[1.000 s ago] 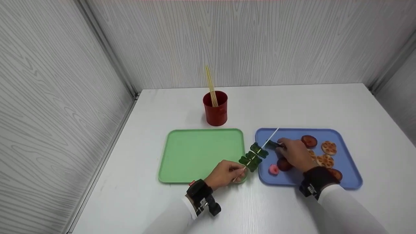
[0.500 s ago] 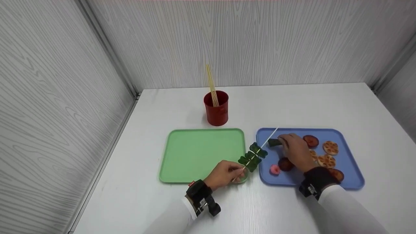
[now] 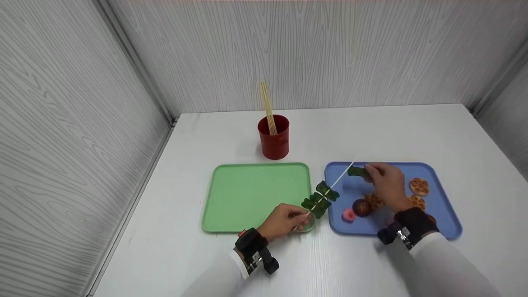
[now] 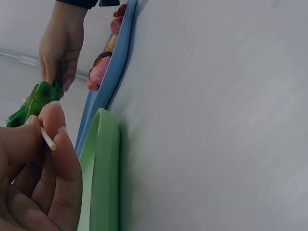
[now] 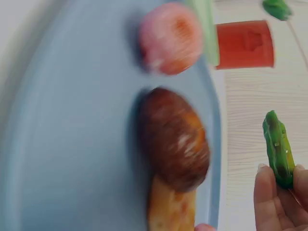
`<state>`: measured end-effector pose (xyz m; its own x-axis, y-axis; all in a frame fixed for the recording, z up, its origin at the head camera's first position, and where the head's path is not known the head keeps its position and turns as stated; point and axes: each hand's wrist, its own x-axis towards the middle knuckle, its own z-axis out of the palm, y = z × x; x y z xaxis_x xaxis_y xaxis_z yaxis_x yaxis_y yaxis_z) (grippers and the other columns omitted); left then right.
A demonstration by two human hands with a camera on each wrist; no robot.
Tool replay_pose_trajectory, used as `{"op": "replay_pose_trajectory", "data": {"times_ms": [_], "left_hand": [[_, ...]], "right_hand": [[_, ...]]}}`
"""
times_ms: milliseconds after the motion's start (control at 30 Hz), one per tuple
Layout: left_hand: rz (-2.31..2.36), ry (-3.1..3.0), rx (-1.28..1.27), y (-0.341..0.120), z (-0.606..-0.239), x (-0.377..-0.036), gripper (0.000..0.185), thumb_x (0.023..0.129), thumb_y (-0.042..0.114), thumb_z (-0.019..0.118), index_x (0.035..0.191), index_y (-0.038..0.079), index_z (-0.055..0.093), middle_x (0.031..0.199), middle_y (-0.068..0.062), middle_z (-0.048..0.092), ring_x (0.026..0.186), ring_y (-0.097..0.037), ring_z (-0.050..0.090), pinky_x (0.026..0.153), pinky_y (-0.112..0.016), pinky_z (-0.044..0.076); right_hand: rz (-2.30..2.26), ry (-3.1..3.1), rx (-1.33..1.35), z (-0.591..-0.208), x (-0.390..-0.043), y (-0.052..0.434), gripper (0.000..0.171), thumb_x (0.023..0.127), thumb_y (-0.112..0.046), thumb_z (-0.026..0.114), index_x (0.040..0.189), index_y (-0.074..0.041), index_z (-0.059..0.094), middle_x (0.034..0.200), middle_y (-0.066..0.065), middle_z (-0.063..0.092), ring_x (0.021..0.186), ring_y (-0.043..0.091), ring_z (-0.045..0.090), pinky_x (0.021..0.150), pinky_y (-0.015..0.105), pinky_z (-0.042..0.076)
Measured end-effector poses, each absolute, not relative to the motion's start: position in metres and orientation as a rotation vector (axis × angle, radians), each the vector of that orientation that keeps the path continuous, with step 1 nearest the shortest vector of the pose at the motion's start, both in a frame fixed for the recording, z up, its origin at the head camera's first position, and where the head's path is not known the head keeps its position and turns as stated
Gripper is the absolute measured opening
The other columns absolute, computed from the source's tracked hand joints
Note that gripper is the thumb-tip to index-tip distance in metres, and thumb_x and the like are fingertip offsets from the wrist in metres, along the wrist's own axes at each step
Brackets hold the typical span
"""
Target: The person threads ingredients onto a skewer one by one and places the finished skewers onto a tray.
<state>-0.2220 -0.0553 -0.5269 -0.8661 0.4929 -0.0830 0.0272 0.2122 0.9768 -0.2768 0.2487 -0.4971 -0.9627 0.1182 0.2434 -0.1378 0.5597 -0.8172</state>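
Note:
My left hand (image 3: 284, 220) pinches a thin wooden skewer (image 3: 342, 175) near its lower end, over the right front corner of the green tray. Several wavy green pepper pieces (image 3: 318, 205) are threaded along the skewer, whose bare tip slants up to the right over the blue tray. In the left wrist view the skewer's blunt end (image 4: 48, 139) pokes out between thumb and fingers. My right hand (image 3: 390, 185) holds one more green pepper piece (image 3: 357, 171) between thumb and fingers, above the blue tray and close to the skewer's tip in the head view.
The green tray (image 3: 255, 194) lies at left, the blue tray (image 3: 441, 202) at right. On the blue one are a brown mushroom cap (image 3: 362, 207), a pink ring-shaped piece (image 3: 348, 214) and lotus root slices (image 3: 419, 187). Behind stands a red cup (image 3: 274, 144) with skewers (image 3: 268, 107).
My right hand has lifted the green pepper piece off the blue tray and moved slightly right and farther back. The left hand and the skewer have stayed nearly still.

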Motion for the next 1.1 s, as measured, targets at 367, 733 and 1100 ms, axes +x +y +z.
{"op": "replay_pose_trajectory", "data": {"times_ms": [367,733,1100], "left_hand": [[1.661,2.127,0.485,-0.058,-0.525,-0.222,0.017,0.093,0.003,0.064,0.106,0.000,0.074,0.085,-0.012,0.071,0.067,-0.007,0.059,0.061,-0.019,0.050],[1.655,2.101,0.514,-0.058,-0.529,-0.222,0.016,0.093,0.004,0.064,0.105,-0.001,0.074,0.085,-0.013,0.071,0.065,-0.008,0.060,0.058,-0.018,0.046],[1.622,2.125,0.509,-0.059,-0.529,-0.224,0.016,0.095,0.006,0.063,0.105,0.002,0.074,0.080,-0.001,0.069,0.066,-0.007,0.061,0.058,-0.019,0.047]], "right_hand": [[2.282,-2.056,-0.352,-0.468,-0.271,0.248,0.037,0.098,-0.027,0.059,0.124,-0.001,0.058,0.085,-0.005,0.072,0.077,0.007,0.071,0.059,0.017,0.053],[2.532,-1.831,-0.410,-0.464,-0.272,0.246,0.023,0.097,-0.024,0.060,0.112,-0.007,0.058,0.085,0.001,0.072,0.076,0.009,0.071,0.065,0.019,0.055],[2.556,-1.783,-0.374,-0.467,-0.271,0.249,0.025,0.098,-0.022,0.057,0.117,-0.005,0.056,0.087,0.003,0.072,0.078,0.011,0.071,0.065,0.019,0.055]]}}
